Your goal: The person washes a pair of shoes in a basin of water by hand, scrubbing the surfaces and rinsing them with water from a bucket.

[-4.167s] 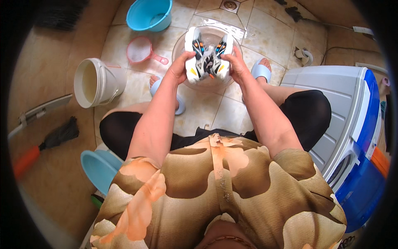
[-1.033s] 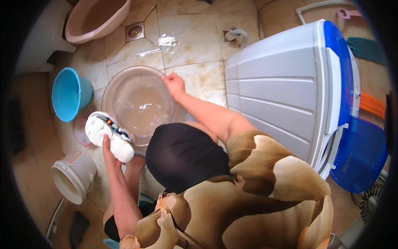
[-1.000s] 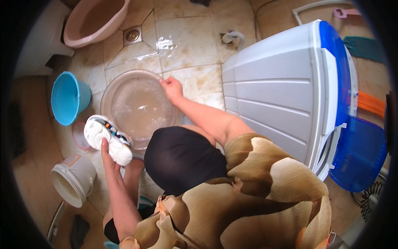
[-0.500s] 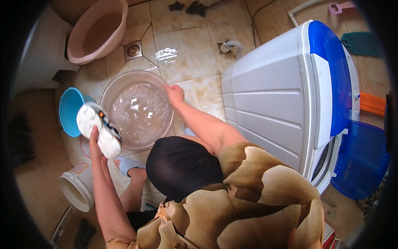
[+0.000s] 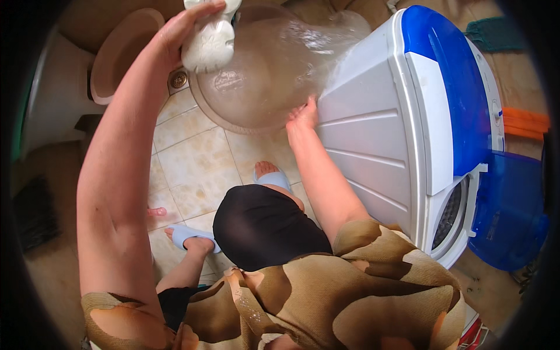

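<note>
Item 1: sneaker (image 5: 209, 46), white moulded sole toward my camera, cut off by my view's upper edge; raised over the left side of the basin, apart from the floor.
Item 2: left hand (image 5: 179, 34), closed about the sneaker, fingers wrapped over it; whether any fingertip also meets the basin, I cannot tell from here.
Item 3: basin (image 5: 228, 121), round, translucent, tilted at the floor's far side.
Item 4: right hand (image 5: 303, 116), fingers curled tight on the basin's near-right rim, just beside the washing machine (image 5: 361, 134) — grey ribbed side, blue top.
Item 5: water (image 5: 318, 44), cloudy, sheeting out past the basin's right side, toward the machine's far corner.
Item 6: pink tub (image 5: 104, 80), at the floor's far-left corner, near the round drain (image 5: 178, 79).
Item 7: slippers (image 5: 189, 236), pale blue, worn on both feet, on the floor's near part.

Step in hand, as I judge it: tipping out the wash water, sneaker kept aside meanwhile. Next move calls for a steady right-hand grip and more tilt until the basin drains, then a level set-down — left hand holding the sneaker clear of the spill. The blurred splash hides how much water remains.
</note>
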`<move>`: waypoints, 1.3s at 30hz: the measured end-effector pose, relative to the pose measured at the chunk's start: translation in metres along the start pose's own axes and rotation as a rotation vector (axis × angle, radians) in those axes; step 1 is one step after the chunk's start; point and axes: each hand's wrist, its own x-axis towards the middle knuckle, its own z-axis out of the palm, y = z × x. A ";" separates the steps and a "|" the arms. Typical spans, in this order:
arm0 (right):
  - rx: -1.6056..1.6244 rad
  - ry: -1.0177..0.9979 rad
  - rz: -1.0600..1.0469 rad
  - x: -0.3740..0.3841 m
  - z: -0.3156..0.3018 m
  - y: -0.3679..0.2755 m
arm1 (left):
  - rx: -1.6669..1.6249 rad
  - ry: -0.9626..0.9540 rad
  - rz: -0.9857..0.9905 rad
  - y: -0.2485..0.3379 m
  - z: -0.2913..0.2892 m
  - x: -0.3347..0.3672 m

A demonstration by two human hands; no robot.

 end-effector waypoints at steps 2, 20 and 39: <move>0.034 -0.015 -0.021 0.020 0.012 0.010 | 0.028 0.066 0.042 0.006 0.013 -0.009; -0.986 -0.466 -0.364 0.038 0.014 0.152 | -0.692 0.515 0.027 -0.270 -0.140 -0.156; -2.520 -1.301 -0.569 -0.062 0.037 0.126 | -0.427 0.885 0.050 -0.378 -0.152 -0.214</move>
